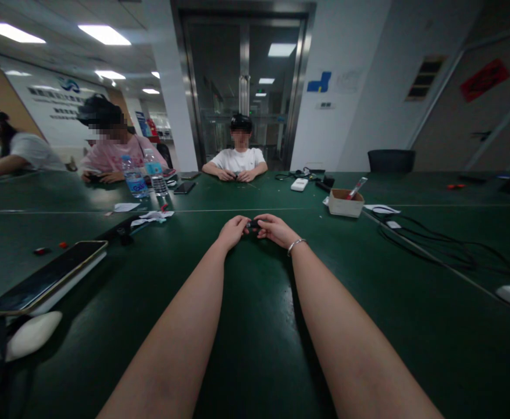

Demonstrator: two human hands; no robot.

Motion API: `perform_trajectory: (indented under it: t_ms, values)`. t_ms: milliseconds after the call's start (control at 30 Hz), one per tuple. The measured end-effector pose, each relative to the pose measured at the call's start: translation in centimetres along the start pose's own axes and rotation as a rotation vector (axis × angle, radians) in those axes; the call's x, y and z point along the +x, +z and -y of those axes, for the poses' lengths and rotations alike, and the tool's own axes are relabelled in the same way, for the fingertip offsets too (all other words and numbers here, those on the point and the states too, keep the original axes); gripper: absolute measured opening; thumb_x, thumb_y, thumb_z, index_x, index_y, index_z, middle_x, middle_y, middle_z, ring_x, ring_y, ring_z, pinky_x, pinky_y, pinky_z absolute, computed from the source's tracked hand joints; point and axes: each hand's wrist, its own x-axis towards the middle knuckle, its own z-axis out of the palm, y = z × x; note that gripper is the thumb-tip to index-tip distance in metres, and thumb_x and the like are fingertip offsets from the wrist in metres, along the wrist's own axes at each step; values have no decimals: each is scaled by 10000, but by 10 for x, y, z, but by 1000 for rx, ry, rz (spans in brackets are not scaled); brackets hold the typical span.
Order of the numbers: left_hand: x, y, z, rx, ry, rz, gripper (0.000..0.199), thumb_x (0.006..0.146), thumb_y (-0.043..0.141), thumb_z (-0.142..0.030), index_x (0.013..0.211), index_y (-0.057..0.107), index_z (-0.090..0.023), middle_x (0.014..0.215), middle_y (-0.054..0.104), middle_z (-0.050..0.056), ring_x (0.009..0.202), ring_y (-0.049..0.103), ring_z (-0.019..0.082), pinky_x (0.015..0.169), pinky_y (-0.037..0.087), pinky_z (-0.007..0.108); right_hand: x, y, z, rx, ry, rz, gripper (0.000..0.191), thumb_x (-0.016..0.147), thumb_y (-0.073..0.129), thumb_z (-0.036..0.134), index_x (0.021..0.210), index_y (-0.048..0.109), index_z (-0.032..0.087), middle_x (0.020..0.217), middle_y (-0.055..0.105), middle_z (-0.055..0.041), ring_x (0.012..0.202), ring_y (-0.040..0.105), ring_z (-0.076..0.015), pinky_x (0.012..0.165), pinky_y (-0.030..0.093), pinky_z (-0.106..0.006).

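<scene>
Both arms reach forward over the dark green table (255, 326). Between my fingertips is a small black object (253, 223), too small to name, with a greyish end toward the left. My left hand (234, 233) pinches that end between thumb and fingers. At the other end my right hand (276, 230) grips it, fingers curled; a silver bracelet (296, 247) circles that wrist. The object is held near the tabletop, and my fingers cover part of it.
Left lie a phone (45, 276) on a white box, a white mouse-like object (34, 336) and crumpled paper (152, 217). Two water bottles (135, 177) stand beyond. A small box (346, 202) and black cables (438, 238) are on the right. A person (237, 163) sits opposite, others left.
</scene>
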Motion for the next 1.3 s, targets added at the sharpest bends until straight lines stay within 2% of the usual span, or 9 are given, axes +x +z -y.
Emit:
perform_trajectory:
  t_ms: [133, 267, 467, 567, 667, 833, 967, 1133, 1300]
  values:
    - [-1, 0, -1, -32, -22, -39, 242, 820, 520, -331, 923, 670, -172, 735, 644, 28, 602, 539, 120, 581, 402, 243, 0, 0, 0, -4, -4, 3, 119, 861, 581, 63, 951, 594, 139, 674, 656, -27, 485, 568, -73, 558, 566, -231]
    - [0, 0, 0, -34, -27, -34, 324, 878, 433, -378, 951, 659, -157, 623, 603, 19, 557, 523, 127, 558, 392, 248, -1, 1, 0, -11, -2, 1, 126, 874, 548, 55, 958, 590, 139, 662, 653, -23, 482, 565, -71, 564, 569, -234]
    - [-3, 1, -8, -54, -37, -49, 189, 768, 585, -217, 933, 657, -160, 789, 664, 35, 693, 591, 136, 645, 430, 249, -1, 0, 0, 5, -4, 14, 121, 867, 564, 59, 952, 587, 142, 674, 656, -22, 476, 560, -68, 558, 566, -231]
    - [-5, 1, -14, -66, -111, -57, 191, 802, 540, -232, 934, 652, -151, 702, 644, 32, 623, 572, 134, 606, 428, 253, 0, 0, 0, 3, 0, 6, 121, 867, 564, 59, 949, 590, 143, 670, 652, -18, 472, 559, -67, 552, 566, -230]
    - [-5, 1, -13, -49, -84, -46, 212, 839, 504, -259, 947, 645, -143, 617, 607, 18, 587, 552, 129, 581, 416, 246, 0, 1, 0, 0, 1, 5, 119, 866, 569, 62, 949, 591, 144, 675, 657, -18, 470, 558, -65, 553, 568, -229]
    - [-6, -1, -11, -69, -57, -45, 213, 747, 610, -199, 952, 649, -159, 723, 651, 24, 693, 598, 139, 653, 438, 254, 1, 0, 0, -4, 4, 12, 112, 891, 537, 66, 961, 580, 141, 669, 668, -27, 468, 570, -68, 559, 567, -223]
    - [-9, -3, -17, -131, -57, -57, 148, 684, 669, -198, 823, 652, -150, 765, 678, 46, 754, 623, 162, 719, 457, 288, 0, 1, 1, -7, 2, 11, 30, 921, 543, 150, 916, 570, 141, 623, 660, -26, 456, 567, -74, 557, 565, -227]
    - [-11, -4, -21, -194, -31, -67, 168, 603, 731, -201, 742, 650, -154, 751, 690, 44, 770, 628, 172, 780, 467, 323, -1, 2, 2, -18, -4, 10, 271, 899, 610, 314, 709, 513, 147, 537, 619, -29, 420, 538, -74, 515, 545, -213]
    - [-9, -5, -20, -254, -31, -58, 202, 562, 758, -196, 735, 666, -146, 757, 700, 50, 781, 632, 172, 823, 465, 336, -2, 3, 3, -25, 0, 0, 288, 908, 598, 309, 689, 506, 145, 536, 623, -36, 414, 531, -70, 506, 538, -202]
